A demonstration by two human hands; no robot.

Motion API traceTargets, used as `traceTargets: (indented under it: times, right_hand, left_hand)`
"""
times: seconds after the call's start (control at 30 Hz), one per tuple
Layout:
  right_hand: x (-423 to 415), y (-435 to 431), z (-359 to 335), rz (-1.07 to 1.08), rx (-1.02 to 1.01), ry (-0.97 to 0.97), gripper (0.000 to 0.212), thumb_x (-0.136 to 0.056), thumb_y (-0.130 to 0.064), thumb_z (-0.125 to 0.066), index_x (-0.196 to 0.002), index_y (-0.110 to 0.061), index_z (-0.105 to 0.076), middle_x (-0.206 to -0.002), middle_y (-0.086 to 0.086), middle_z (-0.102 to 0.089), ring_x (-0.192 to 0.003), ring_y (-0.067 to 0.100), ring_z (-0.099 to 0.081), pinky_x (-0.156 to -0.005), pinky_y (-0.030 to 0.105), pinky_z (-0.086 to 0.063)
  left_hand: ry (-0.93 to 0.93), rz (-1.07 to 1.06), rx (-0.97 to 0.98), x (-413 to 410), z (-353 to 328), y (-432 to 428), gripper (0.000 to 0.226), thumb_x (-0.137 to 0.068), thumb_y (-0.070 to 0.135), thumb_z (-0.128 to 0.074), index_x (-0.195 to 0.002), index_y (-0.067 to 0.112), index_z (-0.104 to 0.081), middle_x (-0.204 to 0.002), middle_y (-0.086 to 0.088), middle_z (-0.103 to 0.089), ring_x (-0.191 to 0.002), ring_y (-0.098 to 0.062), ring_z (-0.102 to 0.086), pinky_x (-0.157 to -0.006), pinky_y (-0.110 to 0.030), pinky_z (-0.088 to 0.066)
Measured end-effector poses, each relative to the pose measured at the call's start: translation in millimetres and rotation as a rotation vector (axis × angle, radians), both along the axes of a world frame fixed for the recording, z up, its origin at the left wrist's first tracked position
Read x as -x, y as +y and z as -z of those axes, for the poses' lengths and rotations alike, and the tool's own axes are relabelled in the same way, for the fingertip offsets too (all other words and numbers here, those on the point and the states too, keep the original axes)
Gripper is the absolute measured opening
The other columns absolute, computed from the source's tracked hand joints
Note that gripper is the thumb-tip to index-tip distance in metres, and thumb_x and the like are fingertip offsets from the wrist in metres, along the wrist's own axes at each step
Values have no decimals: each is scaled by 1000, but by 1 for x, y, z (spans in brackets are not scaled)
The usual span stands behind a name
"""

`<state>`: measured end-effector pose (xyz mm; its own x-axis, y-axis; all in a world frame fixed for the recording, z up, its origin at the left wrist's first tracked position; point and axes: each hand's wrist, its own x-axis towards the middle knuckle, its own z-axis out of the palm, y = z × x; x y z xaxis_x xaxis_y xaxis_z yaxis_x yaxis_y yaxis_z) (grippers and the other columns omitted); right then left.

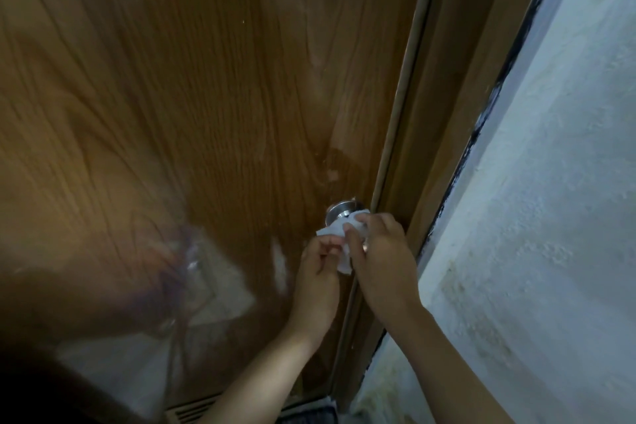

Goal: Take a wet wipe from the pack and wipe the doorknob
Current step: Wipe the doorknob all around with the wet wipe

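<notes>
– Progress on the knob job?
– Step 1 looks done: the wet wipe (335, 232) is out and at the doorknob (339, 212). No sign of the pack in shot, so can't say where it sits.
– Where's the knob exactly?
– Low on the door (206, 113), close to its right edge, just beside the frame (430, 148). The wipe covers the knob's lower right side. The upper left of the metal shows bare & shiny.
– Hands?
– Both on the wipe. The right hand (382, 251) has its fingers curled over it, grasping it vs. the knob's front. The left hand (318, 263) sits just below the knob, fingertips pinching the wipe's loose lower part, which hangs betw. the two hands.
– So wiping is underway?
– I'd judge yes, early to mid. The wipe touches the knob, but one pic can't show how much has been rubbed. Too blurry to vouch for any wet sheen.
– What's left?
– Prob. the rest of the knob: the bare upper left and the base where it meets the door, as far as I can tell. Then let go.
– Anything else nearby?
– Rough white wall (533, 217) right of the frame, and a slatted grille (192, 411) at the door's bottom edge. Neither matters here.
</notes>
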<state>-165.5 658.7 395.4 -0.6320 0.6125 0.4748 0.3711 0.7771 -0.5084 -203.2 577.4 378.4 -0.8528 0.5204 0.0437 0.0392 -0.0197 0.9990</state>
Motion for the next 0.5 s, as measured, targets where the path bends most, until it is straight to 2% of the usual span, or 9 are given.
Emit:
traceTargets:
  times: [0.07, 0.17, 0.23, 0.3, 0.4, 0.5]
  right_hand:
    - [5, 2, -2, 4, 150, -85, 45, -91, -47, -44, -121, -15, -53, -114, 6, -63, -100, 18, -61, -77, 25, -50]
    - [9, 7, -8, -51, 490, -98, 43, -89, -46, -48, -119, -15, -52, -103, 1, -63, -78, 5, -57, -60, 13, -39]
    - [11, 11, -10, -97, 734, -66, 41, -87, -40, -55, -117, -12, -54, -91, -4, -60, -70, -1, -52, -52, 12, -37]
    - [12, 14, -13, -114, 983, -27, 40, -83, -36, -60, -114, -11, -57, -87, -3, -62, -76, 5, -59, -54, 16, -46]
    - [12, 23, -13, -121, 1442, 72, 41, -77, -29, -68, -112, -10, -59, -99, 10, -67, -88, 21, -65, -66, 28, -55]
    - [10, 28, -10, -272, 1943, 190, 44, -77, -25, -69, -116, -7, -58, -97, 16, -69, -74, 22, -69, -60, 27, -57]
  left_hand:
    - [-39, -14, -39, 2, -3, -1, 20, -97, 17, -37, -98, 20, -57, -103, 0, -60, -103, -14, -56, -92, -29, -44]
    - [-76, -35, -56, 7, -2, -1, 20, -98, 18, -35, -97, 22, -55, -107, -5, -61, -104, -17, -58, -93, -31, -45]
    - [-85, -45, -83, 11, -3, -1, 19, -98, 17, -35, -97, 23, -54, -108, -7, -62, -103, -18, -59, -92, -31, -46]
    - [-85, -47, -113, 13, -5, -2, 20, -98, 16, -36, -97, 22, -54, -106, -8, -62, -102, -19, -60, -88, -30, -47]
    - [-56, -45, -145, 14, -8, -2, 20, -98, 16, -36, -94, 21, -55, -101, -6, -62, -96, -15, -60, -77, -23, -45]
    - [3, -56, -152, 14, -11, -4, 19, -97, 17, -37, -93, 20, -56, -96, 1, -61, -90, -7, -60, -72, -19, -46]
